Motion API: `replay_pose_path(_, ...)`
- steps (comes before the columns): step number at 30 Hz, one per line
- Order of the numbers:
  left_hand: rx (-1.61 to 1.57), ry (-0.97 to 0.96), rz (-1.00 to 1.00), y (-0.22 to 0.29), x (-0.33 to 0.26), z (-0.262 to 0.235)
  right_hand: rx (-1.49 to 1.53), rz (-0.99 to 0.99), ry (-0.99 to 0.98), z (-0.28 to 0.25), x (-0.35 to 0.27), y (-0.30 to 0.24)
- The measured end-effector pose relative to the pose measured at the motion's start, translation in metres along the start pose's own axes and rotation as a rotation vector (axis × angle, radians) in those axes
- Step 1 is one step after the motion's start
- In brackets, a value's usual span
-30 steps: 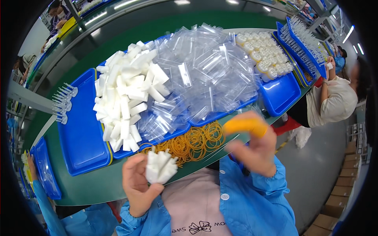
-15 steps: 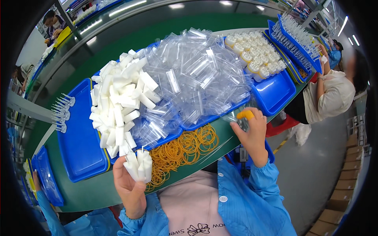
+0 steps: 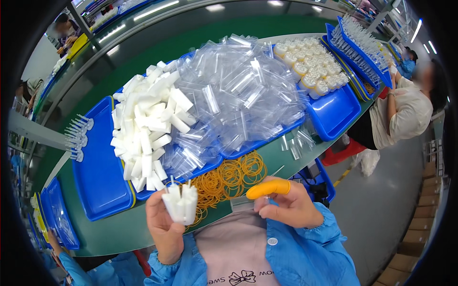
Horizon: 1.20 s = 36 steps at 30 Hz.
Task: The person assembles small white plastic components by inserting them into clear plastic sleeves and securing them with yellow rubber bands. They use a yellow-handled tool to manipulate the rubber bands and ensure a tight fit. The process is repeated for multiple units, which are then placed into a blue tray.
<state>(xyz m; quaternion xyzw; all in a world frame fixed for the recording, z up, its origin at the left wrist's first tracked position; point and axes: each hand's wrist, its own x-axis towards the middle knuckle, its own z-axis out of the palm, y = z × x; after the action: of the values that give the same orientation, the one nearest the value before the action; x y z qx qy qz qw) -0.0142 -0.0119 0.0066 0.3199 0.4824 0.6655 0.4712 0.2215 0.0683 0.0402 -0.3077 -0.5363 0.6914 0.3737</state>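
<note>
My left hand (image 3: 164,229) is closed around a bundle of white cylinder-shaped pieces (image 3: 181,204), held upright with thin pale stems poking out of the top. Over the table's near edge, my right hand (image 3: 291,205) pinches a clear plastic sleeve (image 3: 242,204), which is faint against the table. A yellow finger cot (image 3: 268,189) covers its index finger. Between and beyond my hands lies a spread of tan rubber bands (image 3: 224,178). A few loose clear sleeves (image 3: 296,143) rest on the green table to the right.
White cylinders (image 3: 145,124) and clear plastic sleeves (image 3: 238,90) are heaped on blue trays ahead. Banded white bundles (image 3: 312,66) fill part of a tray (image 3: 334,114) at right. A blue tray (image 3: 102,167) stands left. A co-worker (image 3: 405,109) is at the right.
My right hand has come from the loose sleeves at the right toward my body, bringing a clear sleeve. The left hand's bundle has shifted slightly right and turned.
</note>
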Motion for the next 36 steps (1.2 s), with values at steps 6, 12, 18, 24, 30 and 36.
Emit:
replay_pose_path(6,0.021,-0.261,0.057,-0.003,0.004,-0.001,-0.525,-0.380,0.146,0.001,0.018,-0.016)
replay_pose_path(12,0.217,-0.365,0.091,-0.003,0.002,0.003,-0.586,-0.418,0.198,0.010,0.043,-0.006)
replay_pose_path(18,0.336,-0.310,0.116,0.000,0.000,0.003,-0.468,-0.315,0.064,0.015,0.050,-0.005)
replay_pose_path(24,0.554,-0.314,0.344,0.008,0.004,0.007,-0.527,-0.269,0.010,0.019,0.046,-0.003)
replay_pose_path(30,0.699,-0.276,0.430,0.012,-0.003,0.008,-0.435,-0.252,0.037,0.020,0.042,0.000)
replay_pose_path(36,0.834,-0.315,0.478,0.017,-0.005,0.009,-0.578,-0.353,0.104,0.027,0.041,-0.002)
